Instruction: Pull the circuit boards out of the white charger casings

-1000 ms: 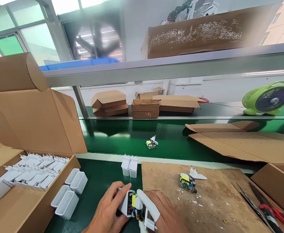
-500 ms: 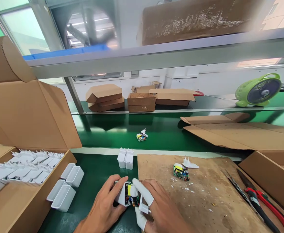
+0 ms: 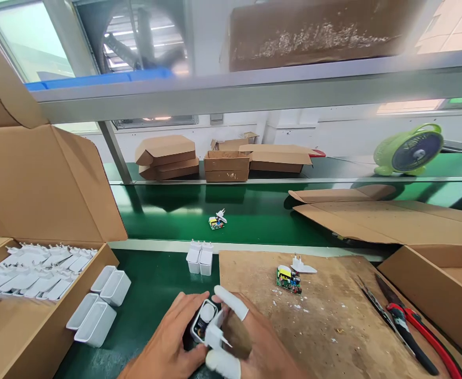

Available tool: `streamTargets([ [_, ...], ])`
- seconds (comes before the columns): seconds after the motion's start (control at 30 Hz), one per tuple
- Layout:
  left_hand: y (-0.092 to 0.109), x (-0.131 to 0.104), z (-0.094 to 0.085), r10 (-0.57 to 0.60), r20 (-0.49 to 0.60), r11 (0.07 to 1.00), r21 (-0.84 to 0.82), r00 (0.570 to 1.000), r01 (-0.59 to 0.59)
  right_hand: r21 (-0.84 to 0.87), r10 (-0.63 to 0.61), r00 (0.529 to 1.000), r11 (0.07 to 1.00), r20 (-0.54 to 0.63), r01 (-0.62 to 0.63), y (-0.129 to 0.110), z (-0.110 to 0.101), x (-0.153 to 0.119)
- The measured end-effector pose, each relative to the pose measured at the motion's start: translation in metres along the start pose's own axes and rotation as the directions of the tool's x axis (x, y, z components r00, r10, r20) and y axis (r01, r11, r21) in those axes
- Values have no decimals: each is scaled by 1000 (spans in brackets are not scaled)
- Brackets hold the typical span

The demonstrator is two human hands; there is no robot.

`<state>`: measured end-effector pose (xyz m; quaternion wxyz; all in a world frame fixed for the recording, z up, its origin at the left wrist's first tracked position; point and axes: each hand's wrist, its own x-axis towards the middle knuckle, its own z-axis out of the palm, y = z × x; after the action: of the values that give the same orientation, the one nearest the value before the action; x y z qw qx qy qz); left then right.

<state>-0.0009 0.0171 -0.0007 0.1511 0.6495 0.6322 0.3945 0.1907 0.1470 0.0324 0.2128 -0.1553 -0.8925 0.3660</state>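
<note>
Low in the middle, my left hand [image 3: 170, 334] grips a white plastic charger housing [image 3: 195, 332], its mouth facing up. Inside it sits a circuit board [image 3: 201, 327], mostly hidden, with a white part on top. Two fingers of my right hand [image 3: 260, 339] wear white finger covers and pinch a white plug cap [image 3: 214, 336] at the housing's mouth. On the brown work board [image 3: 325, 316] lies a second circuit board [image 3: 288, 280] beside its white plug cap [image 3: 303, 265]. Two white chargers [image 3: 199, 258] stand upright just beyond my left hand.
Several empty housings [image 3: 96, 323] lie left, beside a carton [image 3: 49, 337] holding rows of white plug parts [image 3: 37, 268]. Tweezers [image 3: 377, 305] and red-handled cutters [image 3: 408, 316] rest right, near an open carton [image 3: 432, 284]. A circuit board [image 3: 216, 223] sits on the green belt [image 3: 168, 221].
The circuit board has gone from sticking out to down inside the housing, which is now tipped mouth-up. The plug cap has come over the opening. The board on the belt has shifted slightly left.
</note>
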Motion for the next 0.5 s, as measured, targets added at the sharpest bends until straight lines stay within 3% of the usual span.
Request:
streamTargets([
  [0.1,-2,0,-2,-137,30,981,-136,990,140,47,60,993,997,-101,-55,5,-3,1],
  [0.23,-3,2,-6,-292,-3,899,-341,956,274,14,-67,996,998,-56,68,14,-1,6],
  [0.5,2,2,-7,-344,-23,869,-387,939,309,-180,-337,936,920,99,350,20,11,14],
])
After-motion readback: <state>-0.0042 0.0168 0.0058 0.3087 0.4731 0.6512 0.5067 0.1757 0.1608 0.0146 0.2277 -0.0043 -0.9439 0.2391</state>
